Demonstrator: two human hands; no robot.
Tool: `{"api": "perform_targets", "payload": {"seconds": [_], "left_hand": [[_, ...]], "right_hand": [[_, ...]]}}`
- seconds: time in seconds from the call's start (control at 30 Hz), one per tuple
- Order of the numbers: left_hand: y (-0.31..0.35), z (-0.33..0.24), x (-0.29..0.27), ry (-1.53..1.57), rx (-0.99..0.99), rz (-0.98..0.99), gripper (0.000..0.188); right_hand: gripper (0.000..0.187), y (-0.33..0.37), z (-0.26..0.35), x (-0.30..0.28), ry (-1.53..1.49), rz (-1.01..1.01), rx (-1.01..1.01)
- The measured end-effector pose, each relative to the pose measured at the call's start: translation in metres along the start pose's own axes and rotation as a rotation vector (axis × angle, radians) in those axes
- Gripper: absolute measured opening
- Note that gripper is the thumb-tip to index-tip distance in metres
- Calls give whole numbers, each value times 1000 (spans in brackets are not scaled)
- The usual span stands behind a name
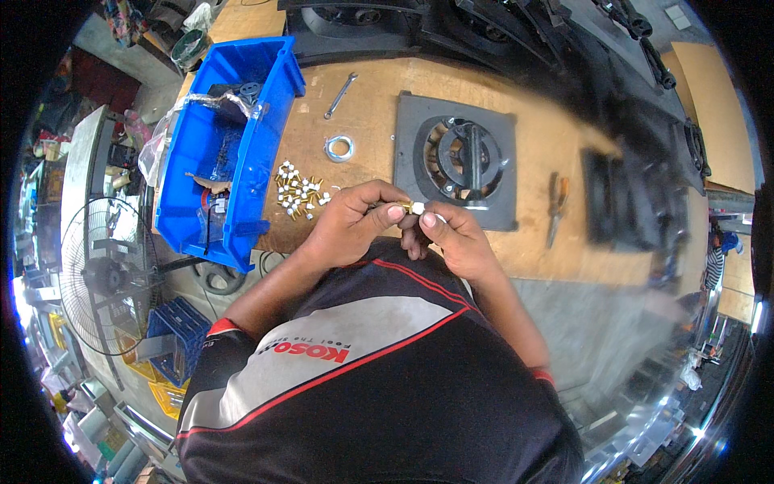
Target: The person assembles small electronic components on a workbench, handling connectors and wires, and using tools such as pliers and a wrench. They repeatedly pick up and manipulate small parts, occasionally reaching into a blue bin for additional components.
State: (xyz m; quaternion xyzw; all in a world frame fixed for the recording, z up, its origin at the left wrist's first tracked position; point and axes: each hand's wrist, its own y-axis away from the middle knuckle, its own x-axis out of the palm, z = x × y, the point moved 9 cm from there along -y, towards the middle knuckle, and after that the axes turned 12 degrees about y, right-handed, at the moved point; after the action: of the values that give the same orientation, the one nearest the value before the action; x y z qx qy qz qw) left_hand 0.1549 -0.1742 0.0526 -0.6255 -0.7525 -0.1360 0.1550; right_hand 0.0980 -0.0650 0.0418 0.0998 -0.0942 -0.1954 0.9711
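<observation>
In front of my chest, both hands meet at a small brass fitting with a white end (418, 208). My left hand (355, 219) pinches its brass side between thumb and forefinger. At the white side, my right hand (456, 242) has thumb and forefinger closed on the same piece, its other fingers curled below. To the left of my hands lies a loose pile of similar brass fittings with white ends (297, 190). Just beyond my hands sits a square black panel (411, 145) with a round grille and a bar across it. What the white material is cannot be made out.
A blue bin (254, 173) with assorted parts stands left on the wooden bench (339, 101). A wrench (341, 95) and a whitish ring-shaped roll (339, 148) lie near it. An orange-handled tool (558, 206) lies right. Large black parts (355, 32) line the back; a fan (105, 274) stands left.
</observation>
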Motion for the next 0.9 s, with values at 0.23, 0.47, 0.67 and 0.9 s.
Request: {"api": "perform_targets", "payload": {"seconds": [0.23, 0.47, 0.67, 0.9], "left_hand": [[0, -13, 3, -115, 19, 119, 20], [-2, -3, -3, -107, -31, 11, 20], [-5, -22, -5, -650, 88, -6, 22], [-10, -21, -23, -523, 147, -153, 23]], "right_hand": [[37, 3, 1, 4, -13, 79, 23], [36, 0, 4, 2, 239, 5, -28], [33, 8, 36, -16, 681, -218, -129], [27, 3, 36, 1, 868, -53, -181]]}}
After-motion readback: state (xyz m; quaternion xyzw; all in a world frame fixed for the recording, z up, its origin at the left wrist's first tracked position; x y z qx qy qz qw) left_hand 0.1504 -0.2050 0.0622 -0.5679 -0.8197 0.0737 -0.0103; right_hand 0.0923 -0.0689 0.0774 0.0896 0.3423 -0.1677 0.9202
